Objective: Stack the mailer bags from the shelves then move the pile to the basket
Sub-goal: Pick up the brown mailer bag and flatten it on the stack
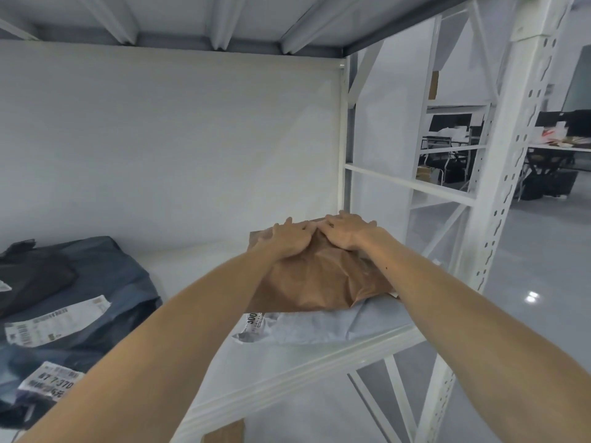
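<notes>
The brown mailer bag (319, 279) looks like kraft paper, matt and faintly fibrous, with sharp creases across its bulging top. Under it, the pale grey mailer (323, 324) is thin plastic film, smooth, with a soft sheen and loose wrinkles. The dark grey-blue mailers (105, 279) at the left are the same kind of film but duller, and they carry white paper labels (57, 324). The black bag (32, 276) on them may be plastic too, though it is too blurred to tell. The shelf board (281, 372) and the upright post (499, 187) are white painted metal, smooth and satin. The floor (543, 276) is glossy.
</notes>
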